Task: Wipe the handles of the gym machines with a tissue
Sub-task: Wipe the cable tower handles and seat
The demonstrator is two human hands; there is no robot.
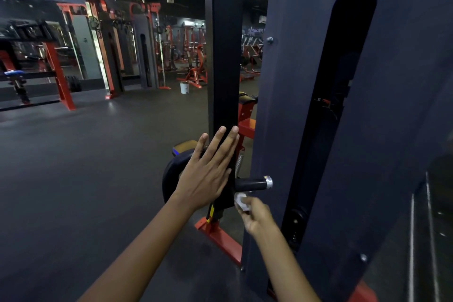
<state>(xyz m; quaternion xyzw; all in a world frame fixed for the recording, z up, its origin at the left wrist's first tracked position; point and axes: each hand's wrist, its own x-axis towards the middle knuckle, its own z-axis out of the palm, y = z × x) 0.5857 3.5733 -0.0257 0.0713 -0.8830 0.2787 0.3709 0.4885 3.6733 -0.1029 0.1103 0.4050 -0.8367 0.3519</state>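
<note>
1. The right hand (255, 216) is nearest, its fingers curled round a small wad of white tissue (241, 201). The tissue sits just under the handle, near its root; whether it touches the handle cannot be told.
2. The left hand (208, 174) is flat, fingers straight and a little spread, pressed against the side of the black post (224, 56), just left of the handle. It holds nothing.
3. The handle (252, 183) is a short black grip with a silver end cap, sticking out level from the post toward the right.
4. To the right stands a dark panel (294, 105) with a tall rounded slot and a "RAI FITNESS" label at its top.
5. Behind the left hand are a round black pad (171, 174) and red frame parts (246, 125); a red foot (220, 238) lies on the floor below.
6. Across the dark floor (98, 154) stands a white bucket (184, 87), and beyond it red and black machines (105, 44).
</note>
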